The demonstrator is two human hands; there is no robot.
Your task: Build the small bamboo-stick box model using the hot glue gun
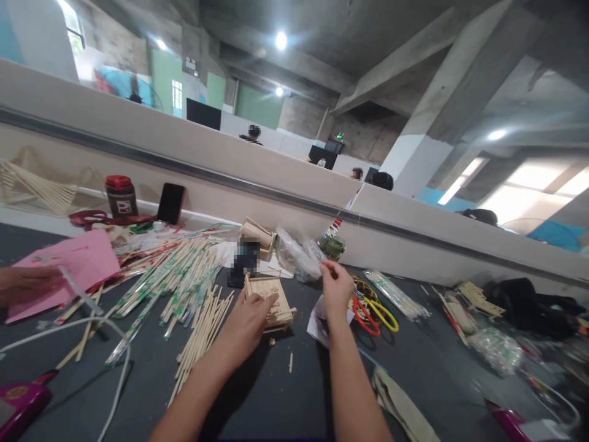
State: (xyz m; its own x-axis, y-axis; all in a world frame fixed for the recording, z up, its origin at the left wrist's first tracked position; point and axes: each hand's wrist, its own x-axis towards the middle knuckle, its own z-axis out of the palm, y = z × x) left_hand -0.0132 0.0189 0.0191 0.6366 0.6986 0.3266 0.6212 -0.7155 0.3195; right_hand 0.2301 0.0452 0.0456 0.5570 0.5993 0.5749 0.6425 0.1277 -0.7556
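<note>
A small model chair-like frame built of thin wooden sticks stands on the dark table, with small crumbs on its slatted top. My left hand is closed on its left side, fingers lying across the slats. To the right, my right hand is raised with thumb and fingertips pinched together. Its fingertips overlap the edge of a clear plastic bag; whether they hold the bag or something tiny is not visible. Loose chopstick-like sticks lie left of my left forearm. A short stick piece lies in front of the frame.
Wrapped chopsticks spread at left. Another person's hand is by a pink sheet. Scissors with red and yellow handles lie right of my wrist. Purple glue guns sit at both front corners; a white cable loops at left.
</note>
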